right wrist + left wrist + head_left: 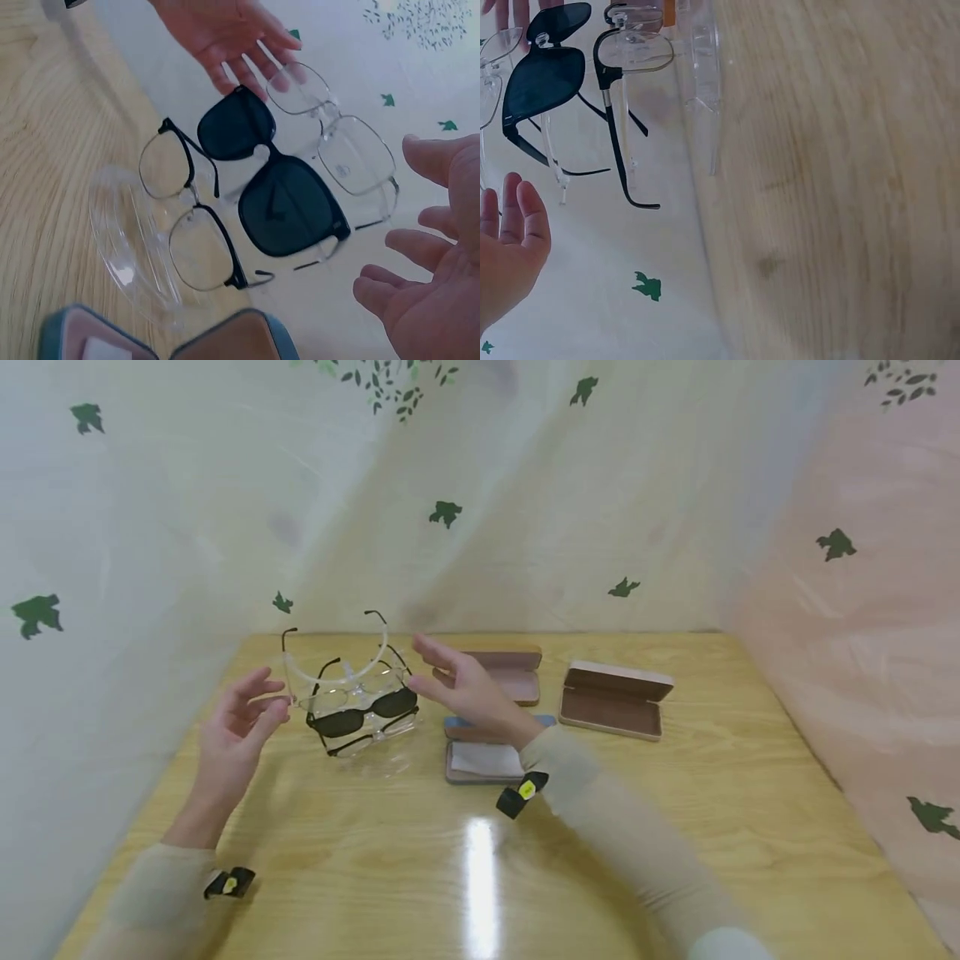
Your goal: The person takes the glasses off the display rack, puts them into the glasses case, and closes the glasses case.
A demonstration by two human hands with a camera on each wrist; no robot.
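Note:
A clear display stand point(318, 680) holds three pairs of glasses at the table's left: thin wire-rimmed glasses point(327, 700) on top, dark sunglasses point(341, 722) in the middle, black half-rimmed glasses point(351, 746) lowest. My left hand point(231, 747) is at the stand's left, fingers relaxed, fingertips by the wire-rimmed pair's left side; contact is unclear. On the other side, my right hand point(476, 693) is raised with loosely extended fingers and thumb near that pair's right end. The right wrist view shows the right hand point(442, 262) apart from the wire-rimmed glasses point(356, 154), holding nothing.
Right of the stand lie three open cases: a blue-grey one with a white cloth point(486, 759) under my right forearm, a pinkish one point(525, 662) behind it, and a brown-lined one point(611, 711) farther right. A patterned curtain point(525, 568) borders the wooden table point(375, 877).

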